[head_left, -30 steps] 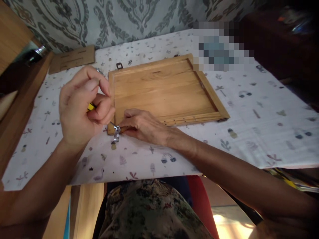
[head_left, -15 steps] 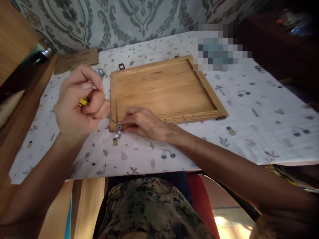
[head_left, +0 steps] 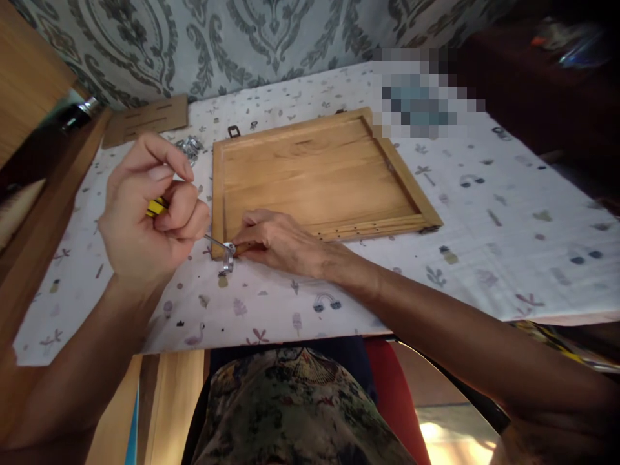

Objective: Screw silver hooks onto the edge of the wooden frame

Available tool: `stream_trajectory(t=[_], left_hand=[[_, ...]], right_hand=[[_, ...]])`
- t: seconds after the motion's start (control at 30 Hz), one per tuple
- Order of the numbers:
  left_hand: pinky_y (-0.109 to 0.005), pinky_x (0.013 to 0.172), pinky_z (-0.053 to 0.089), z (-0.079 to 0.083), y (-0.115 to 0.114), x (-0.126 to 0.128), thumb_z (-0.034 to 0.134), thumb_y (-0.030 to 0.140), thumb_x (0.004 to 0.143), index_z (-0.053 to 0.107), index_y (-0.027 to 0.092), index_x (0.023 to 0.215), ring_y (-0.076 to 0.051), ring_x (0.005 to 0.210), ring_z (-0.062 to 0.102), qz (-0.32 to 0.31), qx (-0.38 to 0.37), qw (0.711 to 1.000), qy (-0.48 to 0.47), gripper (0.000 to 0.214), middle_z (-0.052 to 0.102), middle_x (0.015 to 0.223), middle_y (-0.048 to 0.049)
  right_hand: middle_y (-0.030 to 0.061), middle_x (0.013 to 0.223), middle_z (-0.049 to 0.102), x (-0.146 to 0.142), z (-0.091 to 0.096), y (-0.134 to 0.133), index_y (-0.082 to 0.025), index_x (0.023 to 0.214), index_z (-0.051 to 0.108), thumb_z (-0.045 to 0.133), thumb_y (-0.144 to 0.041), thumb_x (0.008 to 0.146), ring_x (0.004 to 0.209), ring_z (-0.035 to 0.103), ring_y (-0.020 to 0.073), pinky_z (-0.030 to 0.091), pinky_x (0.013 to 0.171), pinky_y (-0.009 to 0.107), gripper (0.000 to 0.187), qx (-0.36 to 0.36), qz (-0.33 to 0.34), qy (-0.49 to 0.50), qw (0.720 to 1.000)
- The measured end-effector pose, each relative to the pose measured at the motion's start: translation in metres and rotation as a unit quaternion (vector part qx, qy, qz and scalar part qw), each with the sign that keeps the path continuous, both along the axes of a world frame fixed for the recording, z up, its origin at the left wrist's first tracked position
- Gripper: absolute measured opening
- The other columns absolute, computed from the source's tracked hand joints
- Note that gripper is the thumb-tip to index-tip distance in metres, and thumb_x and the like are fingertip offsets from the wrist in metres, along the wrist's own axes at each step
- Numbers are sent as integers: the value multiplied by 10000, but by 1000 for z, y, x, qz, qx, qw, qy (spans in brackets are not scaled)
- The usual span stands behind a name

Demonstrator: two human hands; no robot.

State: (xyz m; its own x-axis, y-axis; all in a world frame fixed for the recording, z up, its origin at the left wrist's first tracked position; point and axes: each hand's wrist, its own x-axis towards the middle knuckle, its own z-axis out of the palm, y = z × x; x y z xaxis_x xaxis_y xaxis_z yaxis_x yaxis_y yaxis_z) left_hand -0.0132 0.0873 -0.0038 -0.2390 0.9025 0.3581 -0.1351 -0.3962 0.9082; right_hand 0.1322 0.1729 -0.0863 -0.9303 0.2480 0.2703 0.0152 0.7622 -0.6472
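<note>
My left hand (head_left: pixel 152 213) is closed around a screwdriver (head_left: pixel 157 206) with a yellow and black handle. Its thin shaft runs down to the right, and the tip meets a small shiny metal fitting (head_left: pixel 228 259) at the near left corner of a framed wooden panel (head_left: pixel 305 177). Across the panel's near edge reaches my right hand (head_left: pixel 281 242), its thumb and fingers pinched at the fitting. The fingertips partly hide the contact. Several small dark holes dot the near frame edge to the right of this hand.
A pile of metal fittings (head_left: pixel 190 148) lies behind my left hand, near a flat cardboard piece (head_left: pixel 145 121). Dark metal hardware (head_left: pixel 234 132) juts from the panel's far edge. A blurred-out object (head_left: pixel 419 100) lies at the back right on the patterned tablecloth (head_left: pixel 484 271).
My left hand has shifted slightly left and down in the picture, with the screwdriver still at the fitting; more of the metal pile shows. The right hand stays at the frame's corner.
</note>
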Motion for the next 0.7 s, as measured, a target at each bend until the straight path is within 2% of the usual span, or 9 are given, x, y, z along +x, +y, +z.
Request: stream_trajectory(t=[0.23, 0.47, 0.7], left_hand=[[-142, 315, 195, 0, 0, 0, 347, 31, 874, 647, 155, 705, -54, 319, 49, -21, -7, 1000, 15, 366, 210, 407, 95], [-152, 334, 208, 1, -1, 1, 387, 21, 863, 672, 133, 720, -42, 313, 85, -38, -6, 999, 27, 338, 286, 424, 85], [-142, 350, 215, -6, 1, -17, 472, 61, 871, 681, 116, 795, -24, 321, 102, -139, 19, 990, 14, 229, 265, 473, 96]], right_hand=[[18, 832, 519, 0, 1, -1, -151, 871, 754, 643, -170, 954, 798, 509, 148, 315, 679, 270, 140, 9, -6, -4, 1000], [16, 828, 509, -1, 0, -1, -147, 874, 753, 644, -135, 945, 790, 502, 143, 315, 676, 269, 130, 12, -2, 0, 1000], [6, 794, 497, 0, 4, -3, -156, 936, 778, 622, -155, 969, 771, 495, 136, 314, 682, 269, 159, -10, -2, -11, 1000]])
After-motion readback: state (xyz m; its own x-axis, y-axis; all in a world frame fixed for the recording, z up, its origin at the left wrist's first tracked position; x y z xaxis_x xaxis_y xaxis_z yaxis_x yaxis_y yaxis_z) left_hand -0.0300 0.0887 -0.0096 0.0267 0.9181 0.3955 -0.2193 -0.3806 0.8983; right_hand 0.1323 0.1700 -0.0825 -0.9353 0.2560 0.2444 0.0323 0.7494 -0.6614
